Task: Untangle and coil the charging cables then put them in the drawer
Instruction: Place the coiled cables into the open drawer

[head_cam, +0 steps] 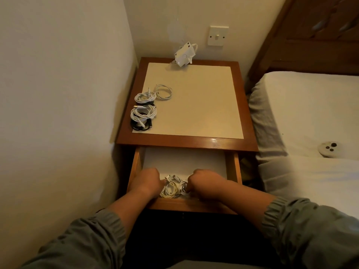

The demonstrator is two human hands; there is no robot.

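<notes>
Dim, warm-lit bedroom corner, with a wooden nightstand (pixel 186 144) wedged between a cream wall on the left and a bed (pixel 310 117) with white sheets on the right. On the pale worktop (pixel 194 105) a bunch of coiled cables (pixel 144 109) sits at the left edge — a few white coils and at least one black one stacked and touching, plus one thin white coil (pixel 164 91) just beside them toward the back. A white plug adapter (pixel 184 54) sits at the back edge near the wall, under a light switch (pixel 218 35). The drawer (pixel 233 167) is pulled open toward the person and has a white bottom. Both hands are down inside it at the front: the left hand (pixel 149 181) and the right hand (pixel 206 183) are curled, knuckles up, on either side of some white coiled cables in the drawer (pixel 173 186). They're both touching that pile, but I can't tell whether the fingers are really gripping the cables or just resting against them — the fingertips are hidden. Grey-green sleeves (pixel 291 220) are pushed up on both forearms. Over on the bed there's a small round white thing (pixel 328 148) with dark dots; can't make out what it is.
</notes>
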